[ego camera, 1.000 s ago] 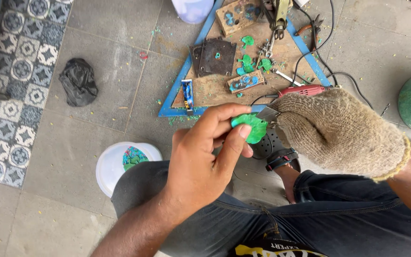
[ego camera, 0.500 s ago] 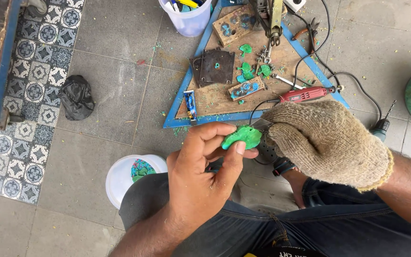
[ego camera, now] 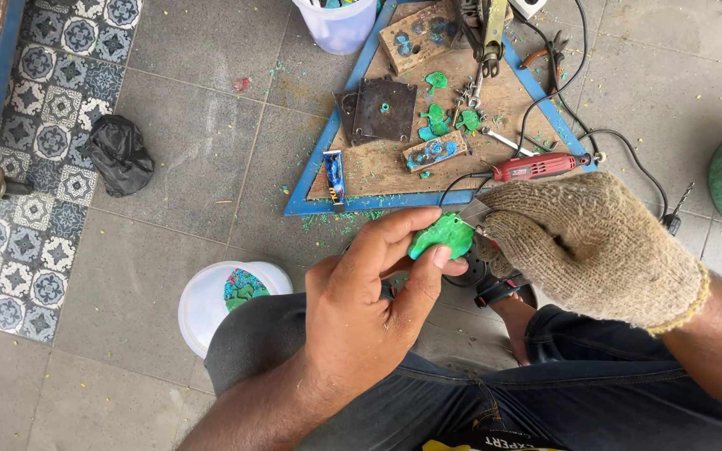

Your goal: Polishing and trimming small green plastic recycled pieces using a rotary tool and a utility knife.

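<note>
Compared with 1 second ago, the bare left hand [ego camera: 361, 309] has raised the green piece [ego camera: 442, 236] nearer the triangular board [ego camera: 353, 203], fingers pinching it. The gloved right hand [ego camera: 582, 242] is closed on a small blade, touching the piece's edge; trimming seems ongoing.

Light: we see even, soft daylight | Shadows: faint, diffuse | Glare: slight on white bucket [ego camera: 211, 305] | Focus: sharp throughout | Edges: mild wide-angle distortion
</note>
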